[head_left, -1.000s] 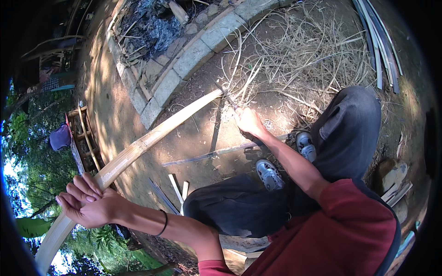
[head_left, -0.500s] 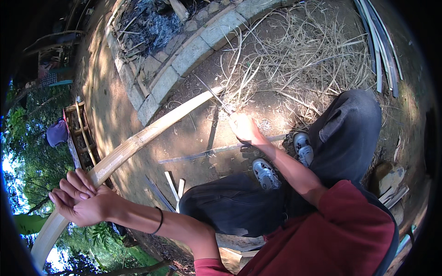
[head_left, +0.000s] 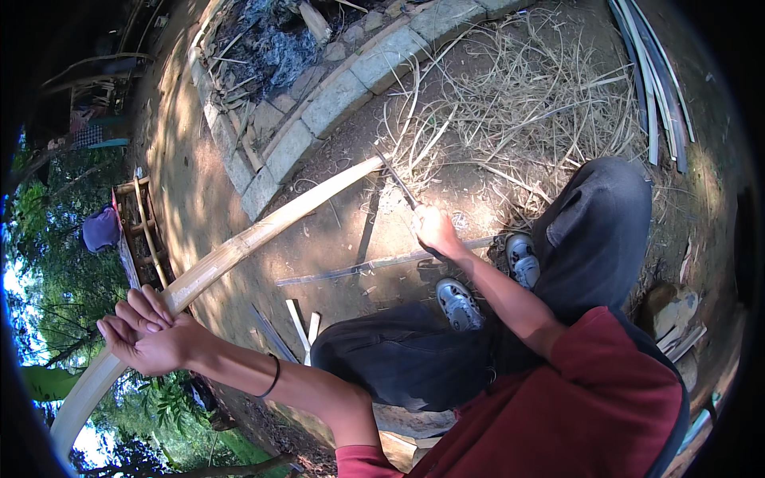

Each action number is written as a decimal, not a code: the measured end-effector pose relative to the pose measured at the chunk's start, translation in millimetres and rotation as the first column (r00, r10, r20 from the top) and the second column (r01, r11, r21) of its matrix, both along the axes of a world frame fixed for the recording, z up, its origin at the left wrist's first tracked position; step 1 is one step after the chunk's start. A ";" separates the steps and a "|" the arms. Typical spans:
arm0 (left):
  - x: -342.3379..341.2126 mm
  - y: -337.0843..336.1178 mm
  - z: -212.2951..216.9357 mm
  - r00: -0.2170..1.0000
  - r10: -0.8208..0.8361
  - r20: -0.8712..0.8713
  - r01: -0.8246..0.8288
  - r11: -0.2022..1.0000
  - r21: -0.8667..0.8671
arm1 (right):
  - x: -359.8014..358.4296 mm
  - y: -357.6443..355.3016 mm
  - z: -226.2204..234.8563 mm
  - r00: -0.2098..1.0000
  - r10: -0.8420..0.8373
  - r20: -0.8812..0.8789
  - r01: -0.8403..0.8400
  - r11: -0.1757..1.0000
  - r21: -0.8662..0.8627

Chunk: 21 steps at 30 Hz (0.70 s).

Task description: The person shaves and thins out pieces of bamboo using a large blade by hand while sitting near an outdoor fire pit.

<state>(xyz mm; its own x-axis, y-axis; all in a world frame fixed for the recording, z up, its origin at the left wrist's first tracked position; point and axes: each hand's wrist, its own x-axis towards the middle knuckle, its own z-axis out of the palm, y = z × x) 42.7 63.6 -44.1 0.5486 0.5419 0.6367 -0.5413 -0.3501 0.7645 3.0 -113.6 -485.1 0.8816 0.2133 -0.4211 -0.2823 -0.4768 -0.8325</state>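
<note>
Pale tan, a long flat bamboo-like strip [head_left: 263, 237] is slanting across the view, the left hand [head_left: 155, 338] wrapping its fingers around the near part. The right hand [head_left: 438, 229], its fingers closing on the handle of a slim dark metal knife [head_left: 396, 177], is now sitting further right than half a second ago; the blade is no longer reaching well past the strip, so only its front portion is meeting the far end. Whether it is biting, I cannot tell. Beyond, a tangled heap of straw-coloured curled shavings [head_left: 542, 103] is crowding the knife, and a grey stone-block border [head_left: 339, 103] is perhaps limiting outward strokes. A dark flat strip [head_left: 323, 276] is lying below
</note>
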 end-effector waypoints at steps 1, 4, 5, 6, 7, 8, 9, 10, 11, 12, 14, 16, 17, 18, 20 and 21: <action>-0.8 1.4 0.2 1.000 -0.026 -0.002 0.026 1.000 -0.009 | 3.1 -3.9 0.8 0.995 -0.014 -0.098 0.010 0.999 -0.040; -4.2 11.2 1.0 0.978 -0.207 -0.006 0.207 0.977 -0.059 | 11.4 -8.9 19.8 1.000 0.010 0.026 -0.009 1.000 -0.007; -1.9 16.3 -1.4 0.966 -0.257 0.006 0.257 0.962 -0.091 | 13.4 -9.9 28.9 0.997 0.022 0.068 -0.022 1.000 0.002; -6.2 27.3 0.5 0.946 -0.324 -0.014 0.323 0.945 -0.050 | 21.1 -6.9 58.3 0.994 0.083 -0.071 -0.082 0.996 0.027; -13.3 40.1 0.1 0.939 -0.345 0.009 0.345 0.937 -0.051 | 29.0 -3.9 92.3 0.993 0.102 -0.065 -0.097 0.992 0.080; -20.4 49.5 2.3 0.924 -0.382 0.013 0.381 0.922 -0.072 | 36.2 0.2 128.3 0.990 0.123 -0.063 -0.114 0.985 0.130; -21.1 52.0 2.0 0.898 -0.439 0.019 0.438 0.893 -0.107 | 42.2 -2.6 158.6 0.990 0.121 -0.068 -0.108 0.980 0.167; -18.9 51.7 1.5 0.888 -0.459 0.026 0.459 0.881 -0.116 | 46.7 -4.2 181.0 0.993 0.106 -0.043 -0.094 0.970 0.223; -16.9 51.6 0.7 0.877 -0.478 0.035 0.479 0.869 -0.128 | 50.4 -4.8 200.4 0.996 0.092 -0.021 -0.082 0.958 0.276; -14.1 51.6 -1.3 0.858 -0.512 0.049 0.512 0.844 -0.160 | 53.2 -7.4 219.1 0.997 0.074 -0.003 -0.069 0.944 0.322; -12.7 50.9 -0.9 0.847 -0.528 0.065 0.530 0.827 -0.187 | 54.4 -11.3 260.6 0.983 0.118 0.143 -0.163 0.916 0.367; -9.1 44.0 0.1 0.864 -0.498 0.081 0.502 0.835 -0.225 | 54.9 -10.7 291.1 0.955 0.159 0.251 -0.250 0.887 0.389; -4.4 37.4 2.2 0.880 -0.470 0.067 0.473 0.856 -0.211 | 55.9 -9.0 303.0 0.941 0.178 0.287 -0.286 0.873 0.395; 0.6 34.4 2.9 0.883 -0.466 0.060 0.468 0.859 -0.206 | 56.7 -8.1 314.1 0.926 0.197 0.323 -0.322 0.860 0.396; 12.2 24.0 6.1 0.876 -0.479 0.051 0.480 0.859 -0.176 | 64.2 -10.1 339.9 0.908 0.268 0.323 -0.383 0.844 0.376; 17.5 19.4 7.2 0.874 -0.480 0.069 0.484 0.855 -0.186 | 67.5 -9.5 348.9 0.898 0.300 0.323 -0.411 0.834 0.369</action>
